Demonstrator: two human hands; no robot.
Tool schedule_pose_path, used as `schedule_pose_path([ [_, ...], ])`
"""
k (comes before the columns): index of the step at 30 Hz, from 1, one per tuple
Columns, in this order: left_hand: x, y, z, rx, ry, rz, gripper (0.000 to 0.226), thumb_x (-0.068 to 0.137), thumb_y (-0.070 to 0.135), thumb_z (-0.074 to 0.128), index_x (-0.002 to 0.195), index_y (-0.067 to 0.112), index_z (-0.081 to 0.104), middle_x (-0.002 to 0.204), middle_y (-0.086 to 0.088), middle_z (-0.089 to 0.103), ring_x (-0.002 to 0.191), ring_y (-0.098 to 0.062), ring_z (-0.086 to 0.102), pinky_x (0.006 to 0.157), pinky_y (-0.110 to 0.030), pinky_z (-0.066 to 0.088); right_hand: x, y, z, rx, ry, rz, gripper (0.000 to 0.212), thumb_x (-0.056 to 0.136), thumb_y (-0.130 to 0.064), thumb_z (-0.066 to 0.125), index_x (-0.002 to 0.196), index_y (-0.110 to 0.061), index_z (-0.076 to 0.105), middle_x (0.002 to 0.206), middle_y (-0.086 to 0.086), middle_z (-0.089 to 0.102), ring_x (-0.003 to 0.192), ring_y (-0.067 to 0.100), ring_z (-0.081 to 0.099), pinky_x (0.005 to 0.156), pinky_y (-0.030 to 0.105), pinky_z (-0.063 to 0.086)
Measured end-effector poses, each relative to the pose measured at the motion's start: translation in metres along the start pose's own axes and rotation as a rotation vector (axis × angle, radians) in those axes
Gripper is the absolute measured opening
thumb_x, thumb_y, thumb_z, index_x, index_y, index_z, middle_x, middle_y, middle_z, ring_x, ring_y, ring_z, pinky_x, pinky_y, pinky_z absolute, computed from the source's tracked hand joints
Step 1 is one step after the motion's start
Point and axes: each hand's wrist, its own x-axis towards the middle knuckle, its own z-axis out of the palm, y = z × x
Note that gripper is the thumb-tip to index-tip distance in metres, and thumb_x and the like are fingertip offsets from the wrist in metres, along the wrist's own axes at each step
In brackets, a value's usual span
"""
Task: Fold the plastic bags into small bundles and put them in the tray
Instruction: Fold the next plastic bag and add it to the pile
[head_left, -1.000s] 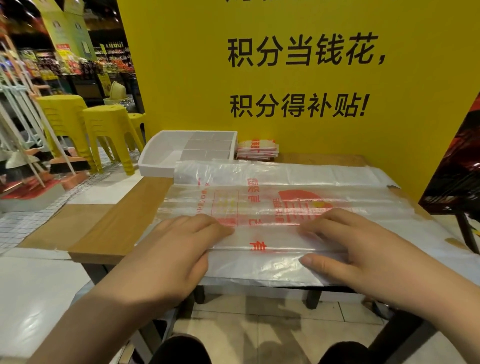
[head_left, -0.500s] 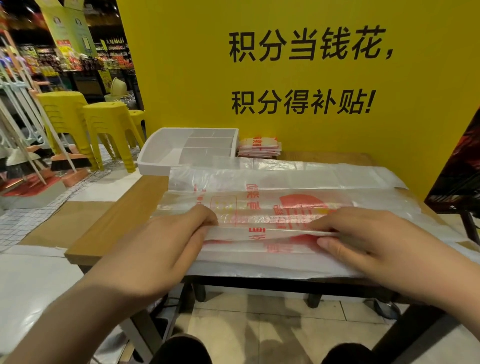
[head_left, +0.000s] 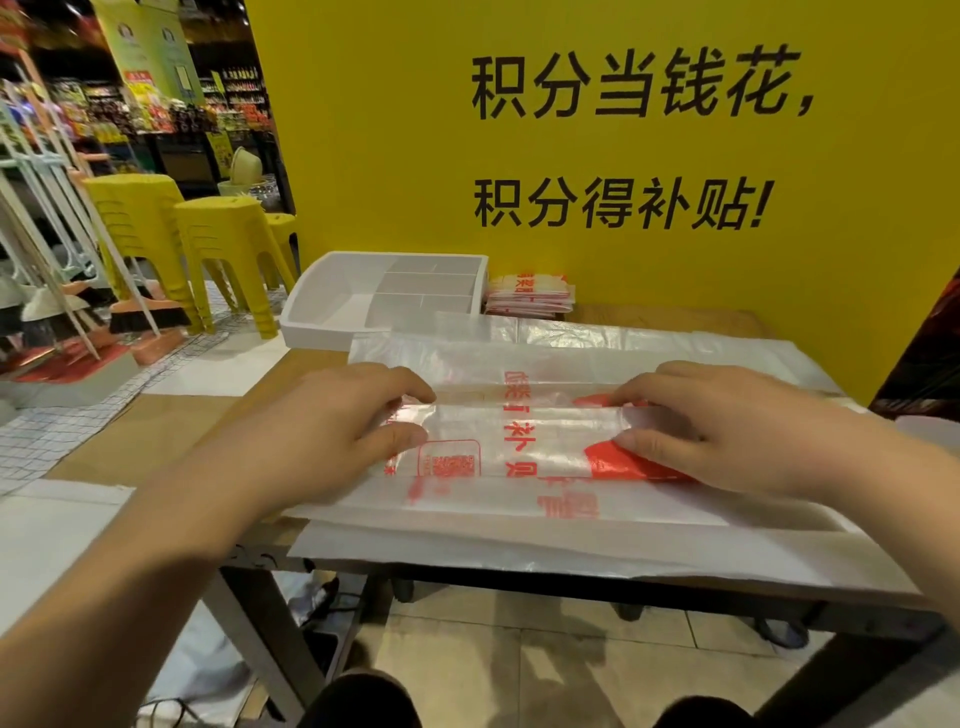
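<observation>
Left hand (head_left: 332, 431) and right hand (head_left: 727, 426) are each closing a grip on the same plastic bag (head_left: 524, 441). Thumb is on the near side and fingers on the far side, pinching a long folded band btwn them, one hand at each end. The bag is lying flat across the desk (head_left: 171, 431), thin and see-through w/ red print. It is resting on more flat plastic sheets (head_left: 519, 551) that are hanging over the near edge.

Film like this is likely handling as very light, limp and slippery. It is probably best taken along the crease near both ends, w/ pressure kept on so the fold is not springing open.

Count: 2 hands, 1 bag being folded, at least 1 more sheet under it (exact no. unclear). 1 white tray (head_left: 311, 325) w/ dividers is sitting at the desk's far left corner, well apart from the hands. Just beside it on the right, 1 small pile of folded bundles (head_left: 530, 296) is lying, no. too small to tell.
</observation>
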Motion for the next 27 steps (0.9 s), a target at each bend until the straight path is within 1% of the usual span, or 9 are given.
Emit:
schedule_pose_path([
  [4,-0.006,0.003,0.017,0.151,0.134,0.064,0.030,0.098,0.040,0.049,0.125,0.037,0.060,0.120,0.013,0.058,0.114,-0.013,0.054,0.102,-0.036,0.040,-0.003,-0.005,0.016,-0.001,0.088,0.014,0.049,0.095,-0.062,0.034,0.141,-0.048,0.041,0.121,-0.018,0.050,0.103,0.012,0.055,0.090,0.034,0.048],
  [7,-0.014,0.021,0.020,0.115,0.138,0.144,0.039,0.099,0.041,0.033,0.126,0.038,0.061,0.135,0.011,0.056,0.127,-0.013,0.048,0.112,-0.037,0.030,-0.005,-0.013,0.024,-0.015,0.153,-0.008,0.045,0.100,-0.043,0.040,0.144,-0.037,0.046,0.140,-0.012,0.048,0.119,0.017,0.053,0.101,0.033,0.045],
  [9,-0.020,0.040,0.025,0.064,0.040,0.124,0.050,0.098,0.046,0.021,0.140,0.043,0.048,0.150,0.017,0.042,0.140,-0.008,0.033,0.121,-0.035,0.017,-0.007,-0.024,0.028,-0.014,0.166,-0.033,0.047,0.100,-0.034,0.042,0.147,-0.032,0.045,0.150,-0.011,0.043,0.132,0.018,0.046,0.111,0.032,0.037],
  [12,-0.030,0.061,0.041,0.085,-0.083,0.024,0.066,0.091,0.057,-0.002,0.155,0.046,0.010,0.164,0.021,0.004,0.150,-0.001,-0.004,0.119,-0.026,-0.010,-0.009,-0.045,0.034,0.092,0.137,-0.104,0.052,0.099,-0.043,0.035,0.150,-0.033,0.041,0.157,-0.011,0.036,0.143,0.014,0.034,0.118,0.030,0.029],
  [15,-0.033,0.066,0.053,0.076,-0.114,-0.021,0.078,0.080,0.061,-0.014,0.155,0.044,-0.005,0.164,0.020,-0.011,0.149,-0.001,-0.017,0.121,-0.030,-0.013,-0.010,-0.060,0.043,0.140,0.082,-0.109,0.056,0.102,-0.055,0.021,0.156,-0.040,0.024,0.164,-0.013,0.018,0.151,0.007,0.014,0.123,0.028,0.015],
  [18,-0.036,0.064,0.056,0.090,-0.123,-0.035,0.080,0.077,0.062,-0.015,0.154,0.047,-0.007,0.165,0.018,-0.013,0.149,-0.002,-0.018,0.122,-0.031,-0.012,-0.014,-0.066,0.045,0.117,0.016,-0.073,0.057,0.101,-0.060,0.013,0.156,-0.046,0.012,0.166,-0.017,0.002,0.152,0.002,-0.002,0.121,0.019,-0.001],
  [21,-0.039,0.066,0.051,0.104,-0.106,-0.081,0.069,0.088,0.067,-0.005,0.154,0.047,-0.007,0.165,0.016,-0.014,0.149,-0.004,-0.017,0.119,-0.026,-0.011,-0.017,-0.069,0.044,0.128,-0.005,-0.068,0.058,0.099,-0.062,0.011,0.156,-0.048,0.009,0.165,-0.020,-0.004,0.150,-0.001,-0.007,0.121,0.020,-0.004],
  [24,-0.036,0.069,0.047,0.091,-0.119,-0.121,0.062,0.101,0.061,0.013,0.156,0.043,-0.007,0.165,0.013,-0.017,0.149,-0.005,-0.020,0.116,-0.025,-0.010,-0.017,-0.074,0.042,0.143,0.013,-0.053,0.059,0.099,-0.063,0.011,0.155,-0.047,0.016,0.166,-0.018,0.004,0.151,0.002,-0.001,0.122,0.022,0.003],
  [27,-0.033,0.069,0.052,0.089,-0.115,-0.102,0.062,0.101,0.061,0.013,0.156,0.043,-0.009,0.164,0.011,-0.020,0.149,-0.006,-0.023,0.119,-0.028,-0.013,-0.015,-0.079,0.044,0.166,0.082,-0.040,0.056,0.100,-0.061,0.015,0.150,-0.039,0.032,0.163,-0.015,0.017,0.149,0.003,0.008,0.120,0.022,0.009],
])
